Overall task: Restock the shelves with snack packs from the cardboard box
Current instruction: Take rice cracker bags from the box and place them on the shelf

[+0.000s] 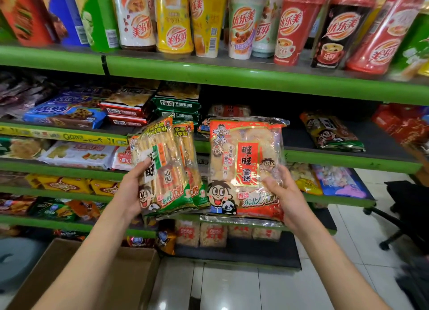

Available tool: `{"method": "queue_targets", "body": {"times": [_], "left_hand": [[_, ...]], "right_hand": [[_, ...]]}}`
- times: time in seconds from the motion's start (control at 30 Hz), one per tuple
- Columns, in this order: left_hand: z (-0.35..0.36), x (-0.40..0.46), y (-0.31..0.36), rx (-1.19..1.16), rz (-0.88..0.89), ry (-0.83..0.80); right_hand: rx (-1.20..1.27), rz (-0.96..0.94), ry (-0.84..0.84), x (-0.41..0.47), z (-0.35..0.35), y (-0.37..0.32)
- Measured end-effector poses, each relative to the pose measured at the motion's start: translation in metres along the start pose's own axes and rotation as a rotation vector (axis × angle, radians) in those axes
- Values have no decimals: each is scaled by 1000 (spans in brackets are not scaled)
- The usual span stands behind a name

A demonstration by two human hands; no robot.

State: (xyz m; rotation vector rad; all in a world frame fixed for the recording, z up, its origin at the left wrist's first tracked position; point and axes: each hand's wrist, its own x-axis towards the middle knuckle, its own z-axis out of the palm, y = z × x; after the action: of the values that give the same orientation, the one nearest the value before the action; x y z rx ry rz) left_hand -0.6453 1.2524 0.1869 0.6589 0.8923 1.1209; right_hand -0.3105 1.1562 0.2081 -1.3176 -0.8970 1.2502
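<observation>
Down at the lower left, the cardboard box (97, 275) sits on the tiled floor (232, 286) with its flaps open, just in front of the green-edged shelves (232, 75). Above it the left hand (132, 193) holds two green-trimmed snack packs (167, 168), one fanned behind the other; its grip is closed on them, thumb pressed across the front of the nearer pack and the fingers hidden behind. Both packs stand roughly upright, tilted a little to the left, in the air before the middle shelves. Just beside them, edges overlapping at the bottom, the right hand (287, 198) holds a larger red snack pack (241, 168) by its lower right corner, thumb on the clear front film and the fingers curled behind. On the shelf behind lie more bagged snacks, among them a dark-and-yellow bag (332, 133) lying flat to the right. Tall drink cups (294, 24) line the top shelf. At the far right a black office chair (408, 207) stands on the floor.
</observation>
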Motion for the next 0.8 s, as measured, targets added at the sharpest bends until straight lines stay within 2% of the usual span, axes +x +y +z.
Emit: {"method": "queue_targets", "body": {"times": [0.33,0.53,0.8], "left_hand": [[-9,-1,15,145,-3,-64],[-6,-3,8,137,-24,-21],[2,-7,2,122,-60,-51]], "right_hand": [[16,-47,22,3,-7,5],[46,-55,-3,0,-10,3],[53,-51,-7,-3,-13,4]]}}
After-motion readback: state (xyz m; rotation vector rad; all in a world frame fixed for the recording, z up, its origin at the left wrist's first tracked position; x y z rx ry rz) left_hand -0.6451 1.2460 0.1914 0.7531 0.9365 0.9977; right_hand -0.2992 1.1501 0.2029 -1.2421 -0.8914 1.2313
